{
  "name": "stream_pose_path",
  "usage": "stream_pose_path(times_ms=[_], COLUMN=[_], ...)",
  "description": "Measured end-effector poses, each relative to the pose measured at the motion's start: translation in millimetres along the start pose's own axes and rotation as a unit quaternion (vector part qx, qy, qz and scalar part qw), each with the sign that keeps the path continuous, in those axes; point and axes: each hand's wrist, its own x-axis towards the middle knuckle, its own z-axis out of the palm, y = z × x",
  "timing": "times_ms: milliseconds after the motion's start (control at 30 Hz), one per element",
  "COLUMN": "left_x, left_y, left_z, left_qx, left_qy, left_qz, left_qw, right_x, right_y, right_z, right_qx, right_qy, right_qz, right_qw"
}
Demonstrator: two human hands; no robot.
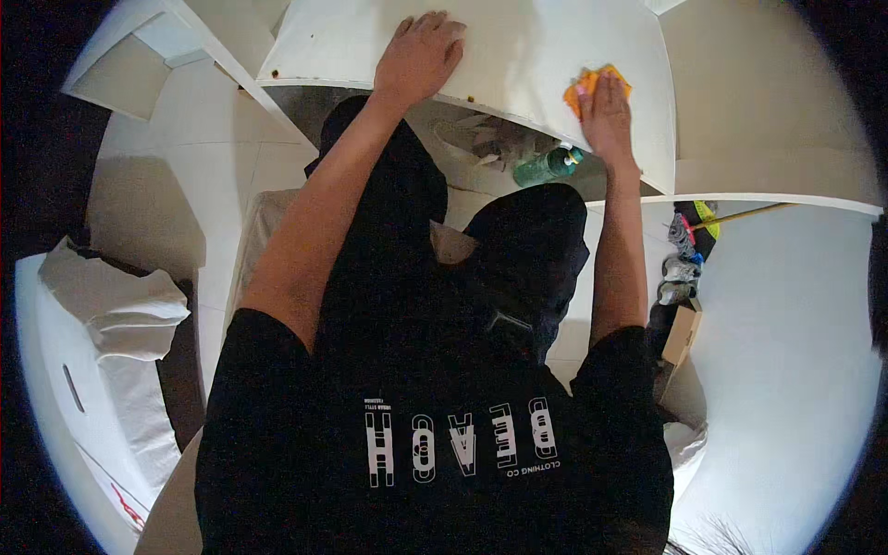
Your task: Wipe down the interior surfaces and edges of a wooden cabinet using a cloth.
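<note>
My right hand (608, 114) presses an orange cloth (583, 87) down on the white desk top (513, 41), near its right side. The cloth is bunched, and its edges stick out around my fingers. To the left, my left hand (418, 55) rests on the same surface with nothing visible in it; its fingers are slightly spread and bent. Small dark marks dot the desk's near edge. Below that edge, between my knees and the desk, a green bottle (544, 166) with a white top lies tilted in the view.
My knees reach under the desk. A white panel (735, 199) runs off to the right, with a thin stick (753, 215), shoes (678, 281) and a cardboard box (682, 333) beyond it. Pale fabric (125, 305) drapes at the left over the tiled floor (208, 152).
</note>
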Motion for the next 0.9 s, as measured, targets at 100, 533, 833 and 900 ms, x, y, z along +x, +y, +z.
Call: stream_pose_path(times_ms=[100,533,833,900], left_x=[0.5,0.6,2.4,3.0], left_y=[-4.0,-4.2,-1.3,-0.5], left_z=[0.7,1.1,-2.8,-2.6], left_qx=[0.003,0.006,-0.011,-0.008], left_qy=[-0.008,-0.034,-0.047,-0.038], left_qz=[0.015,0.000,-0.019,-0.017], left_qw=[1.000,0.999,0.999,0.999], right_x=[-19.3,8.7,-6.1,13.2], right_y=[-16.7,-24.1,41.1,53.2], right_z=[-6.3,12.8,-0.6,11.5], right_qx=[0.027,0.007,-0.021,-0.100], right_qy=[-0.005,0.004,-0.032,-0.065], right_qz=[-0.039,-0.022,0.029,0.081], right_qw=[0.999,1.000,0.999,0.990])
